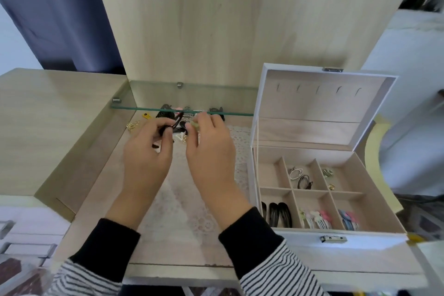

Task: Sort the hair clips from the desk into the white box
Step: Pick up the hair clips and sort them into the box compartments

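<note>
A pile of hair clips (179, 119), mostly black, lies on the desk under a glass shelf (182, 110). My left hand (147, 151) grips a black clip (168, 127) at the pile's near edge. My right hand (211, 149) pinches a small pale green clip (194, 124) beside it. The white box (341, 245) stands open to the right. Its compartments hold black snap clips (278, 214), pastel bow clips (316, 218), blue and pink clips (349, 220), ring clips (300, 176) and small metal clips (328, 174).
A yellow clip (147, 116) and gold clips (132, 125) lie left of the pile. A white triangle clip (179, 137) sits between my hands. A lace mat (189, 199) covers the desk. The box lid (319, 103) stands upright. A wooden panel (57, 132) borders the left.
</note>
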The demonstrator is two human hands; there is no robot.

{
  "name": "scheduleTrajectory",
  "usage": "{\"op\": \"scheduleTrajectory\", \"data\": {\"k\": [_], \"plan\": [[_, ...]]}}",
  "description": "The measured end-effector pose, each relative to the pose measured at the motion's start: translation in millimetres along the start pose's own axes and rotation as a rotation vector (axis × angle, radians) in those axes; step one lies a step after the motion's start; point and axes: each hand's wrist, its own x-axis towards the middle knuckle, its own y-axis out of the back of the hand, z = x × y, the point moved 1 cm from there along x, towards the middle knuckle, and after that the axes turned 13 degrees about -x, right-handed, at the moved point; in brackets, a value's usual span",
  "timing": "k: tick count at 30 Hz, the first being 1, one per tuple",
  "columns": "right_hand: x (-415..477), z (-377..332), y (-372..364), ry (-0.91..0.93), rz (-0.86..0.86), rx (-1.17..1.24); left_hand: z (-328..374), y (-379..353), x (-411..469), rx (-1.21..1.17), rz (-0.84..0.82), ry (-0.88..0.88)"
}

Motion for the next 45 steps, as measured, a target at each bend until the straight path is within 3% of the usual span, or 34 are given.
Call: {"op": "scheduleTrajectory", "data": {"k": [3,12,19,23,29,39,45], "plan": [[19,10,38,-0.005,-0.034,0.029,28,-11,10,-0.09,-0.028,0.005],[48,107,136,-0.063,-0.332,0.001,106,-61,2,-0.362,-0.415,0.311],[43,171,173,-0.136,-0.446,-0.104,125,-97,-1,-0.22,-0.815,0.448],[42,192,179,-0.15,-0.522,-0.139,121,-115,0,-0.118,-0.932,0.536],[36,212,182,-0.217,-0.706,-0.101,120,-133,-2,0.109,-1.115,0.437],[36,225,193,-0.205,-1.018,-0.151,105,-155,-21,0.234,-1.317,0.454],[36,220,200,-0.097,-1.231,-0.481,96,-159,-29,0.279,-1.311,0.45]]}}
